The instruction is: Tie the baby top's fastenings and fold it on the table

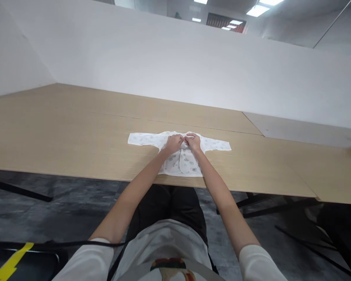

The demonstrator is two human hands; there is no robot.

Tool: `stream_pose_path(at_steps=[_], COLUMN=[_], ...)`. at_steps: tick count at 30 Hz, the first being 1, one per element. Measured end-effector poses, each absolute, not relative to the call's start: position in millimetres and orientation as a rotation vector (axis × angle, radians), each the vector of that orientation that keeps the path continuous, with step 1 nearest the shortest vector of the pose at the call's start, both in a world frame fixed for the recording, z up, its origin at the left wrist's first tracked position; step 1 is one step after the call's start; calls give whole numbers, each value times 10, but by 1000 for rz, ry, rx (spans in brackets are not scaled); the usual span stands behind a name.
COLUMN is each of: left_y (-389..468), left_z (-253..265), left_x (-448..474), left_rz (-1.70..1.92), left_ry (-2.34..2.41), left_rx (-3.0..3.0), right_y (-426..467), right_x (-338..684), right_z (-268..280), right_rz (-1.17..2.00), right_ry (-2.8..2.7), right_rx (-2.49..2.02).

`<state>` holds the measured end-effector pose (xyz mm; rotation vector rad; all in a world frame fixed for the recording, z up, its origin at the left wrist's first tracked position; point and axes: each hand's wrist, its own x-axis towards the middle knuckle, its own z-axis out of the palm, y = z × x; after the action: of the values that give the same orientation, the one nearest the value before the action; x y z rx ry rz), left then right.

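A small white baby shirt (187,162) with a scattered print lies flat on the table, its sleeves spread to both sides and its hem toward me. At the upper front of the shirt, my left hand (174,143) is closed, its fingertips pinched at the fabric near the neckline. Right beside it, my right hand (193,142) also pinches at the same spot, its fingertips almost meeting the left ones. The exact bit of cloth between the fingers is too small to make out. Below the hands, the front overlap with its rounded edge is visible.
The light wood table (84,132) runs wide, with seams between panels and its front edge close to my body. A white partition (163,58) stands behind it. A black chair (23,261) with yellow tape is at lower left. Something blurred shows at the far right edge.
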<state>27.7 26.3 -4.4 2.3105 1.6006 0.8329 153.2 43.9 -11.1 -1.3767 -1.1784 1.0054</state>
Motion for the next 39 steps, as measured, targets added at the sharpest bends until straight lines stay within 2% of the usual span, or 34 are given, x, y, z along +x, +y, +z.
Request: stream_pose_path(at_steps=[5, 8, 11, 16, 21, 29, 39], left_y=[184, 134, 124, 158, 155, 107, 174], left_z=[-11, -17, -26, -41, -48, 46, 0], left_x=[238, 220, 205, 183, 184, 177, 143], left_rz=[877, 783, 691, 636, 621, 633, 860], left_ry=[1686, 1744, 1728, 1697, 1692, 1612, 1398], left_rx=[2349, 2408, 2427, 2387, 2361, 2251, 2051], right_y=[400, 352, 283, 168, 155, 149, 146], right_x=[1571, 1637, 1693, 1688, 1672, 1689, 1672], right_z=[47, 129, 123, 20, -6, 8, 64], right_rz=[1143, 1191, 1155, 924, 834, 944, 1189], right_ry=[-856, -865, -1091, -1656, -1816, -1696, -1435], right_rx=[-1276, -1254, -1349, -1485, -1502, -1528, -1395])
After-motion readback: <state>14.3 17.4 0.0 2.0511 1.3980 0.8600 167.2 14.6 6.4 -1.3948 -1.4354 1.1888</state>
